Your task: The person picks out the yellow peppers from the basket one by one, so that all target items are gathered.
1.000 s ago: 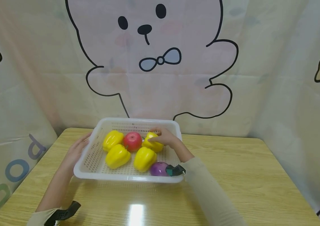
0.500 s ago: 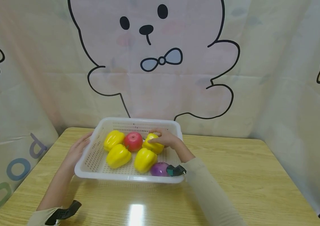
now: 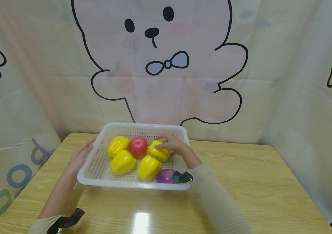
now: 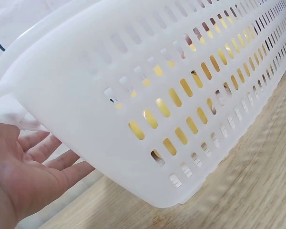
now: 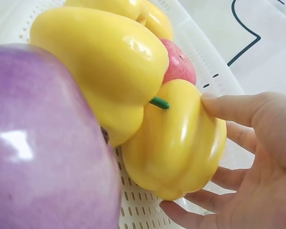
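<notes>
My right hand (image 3: 173, 144) reaches into the white plastic basket (image 3: 113, 184) and grips a yellow bell pepper (image 3: 160, 156) at the right. Thumb and fingers lie around this pepper (image 5: 176, 143) in the right wrist view, its green stem facing away from the palm. My left hand (image 3: 79, 157) rests against the basket's left side. In the left wrist view the fingers (image 4: 69, 160) of that hand extend fairly straight beside the basket wall. Three more yellow peppers, including a front one (image 3: 149, 168), lie around a red apple (image 3: 138, 148).
A glossy purple rounded item (image 3: 165, 175) lies in the basket's front right corner, partly behind the right wrist camera (image 3: 182, 177). The basket stands on a wooden table (image 3: 230, 169). A printed curtain (image 3: 166, 97) hangs directly behind the table.
The yellow pepper in my right hand has shifted slightly toward the front, and the front pepper has moved a little forward and left. My left hand stays at the basket's side.
</notes>
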`<action>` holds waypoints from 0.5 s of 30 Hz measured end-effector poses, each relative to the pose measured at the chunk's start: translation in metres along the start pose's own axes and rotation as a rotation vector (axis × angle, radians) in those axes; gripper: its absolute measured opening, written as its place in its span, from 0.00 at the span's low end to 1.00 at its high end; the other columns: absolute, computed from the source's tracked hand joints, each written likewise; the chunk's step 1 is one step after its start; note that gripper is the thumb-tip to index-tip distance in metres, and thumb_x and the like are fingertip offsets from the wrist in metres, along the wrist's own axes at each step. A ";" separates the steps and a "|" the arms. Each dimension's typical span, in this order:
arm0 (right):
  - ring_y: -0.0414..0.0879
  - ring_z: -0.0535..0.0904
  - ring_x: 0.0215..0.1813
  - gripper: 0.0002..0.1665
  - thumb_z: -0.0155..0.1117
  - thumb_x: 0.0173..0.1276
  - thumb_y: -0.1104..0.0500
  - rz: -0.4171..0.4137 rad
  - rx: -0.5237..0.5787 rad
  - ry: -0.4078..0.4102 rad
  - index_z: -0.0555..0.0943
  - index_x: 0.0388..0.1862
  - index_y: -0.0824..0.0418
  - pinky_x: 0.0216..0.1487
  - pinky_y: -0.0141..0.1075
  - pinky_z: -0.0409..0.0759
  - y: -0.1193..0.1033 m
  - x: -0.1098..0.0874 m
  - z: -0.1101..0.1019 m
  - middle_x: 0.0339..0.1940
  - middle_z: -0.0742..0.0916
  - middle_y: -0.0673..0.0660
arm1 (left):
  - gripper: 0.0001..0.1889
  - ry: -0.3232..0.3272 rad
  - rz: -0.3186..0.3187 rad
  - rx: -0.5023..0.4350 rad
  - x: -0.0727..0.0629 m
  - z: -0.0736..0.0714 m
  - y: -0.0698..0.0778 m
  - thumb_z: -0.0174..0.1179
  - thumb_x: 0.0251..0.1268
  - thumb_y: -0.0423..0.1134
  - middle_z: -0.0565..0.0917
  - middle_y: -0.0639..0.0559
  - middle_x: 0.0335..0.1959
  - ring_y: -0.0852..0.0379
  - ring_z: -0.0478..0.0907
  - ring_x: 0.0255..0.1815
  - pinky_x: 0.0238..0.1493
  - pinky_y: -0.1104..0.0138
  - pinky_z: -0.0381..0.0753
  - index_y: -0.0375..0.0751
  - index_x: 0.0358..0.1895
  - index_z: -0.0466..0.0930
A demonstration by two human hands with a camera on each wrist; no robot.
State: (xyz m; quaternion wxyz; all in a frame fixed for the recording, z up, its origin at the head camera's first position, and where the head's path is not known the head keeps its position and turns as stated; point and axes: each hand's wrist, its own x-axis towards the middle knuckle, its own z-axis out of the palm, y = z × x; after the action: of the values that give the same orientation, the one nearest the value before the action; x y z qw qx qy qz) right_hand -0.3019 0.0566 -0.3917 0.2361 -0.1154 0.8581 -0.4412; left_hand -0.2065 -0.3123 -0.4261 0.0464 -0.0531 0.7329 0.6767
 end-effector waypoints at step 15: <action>0.65 0.74 0.70 0.30 0.66 0.74 0.53 0.024 0.043 -0.023 0.77 0.73 0.55 0.61 0.66 0.81 -0.002 -0.001 0.001 0.71 0.78 0.63 | 0.35 0.011 -0.030 0.014 -0.001 0.000 0.002 0.41 0.87 0.60 0.78 0.69 0.57 0.70 0.83 0.50 0.51 0.69 0.85 0.55 0.88 0.47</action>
State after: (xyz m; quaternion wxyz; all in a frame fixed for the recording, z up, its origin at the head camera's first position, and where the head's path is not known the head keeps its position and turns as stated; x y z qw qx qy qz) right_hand -0.3004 0.0548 -0.3899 0.2538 -0.1051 0.8468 -0.4554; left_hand -0.2054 -0.3123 -0.4242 0.0527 -0.0673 0.7370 0.6705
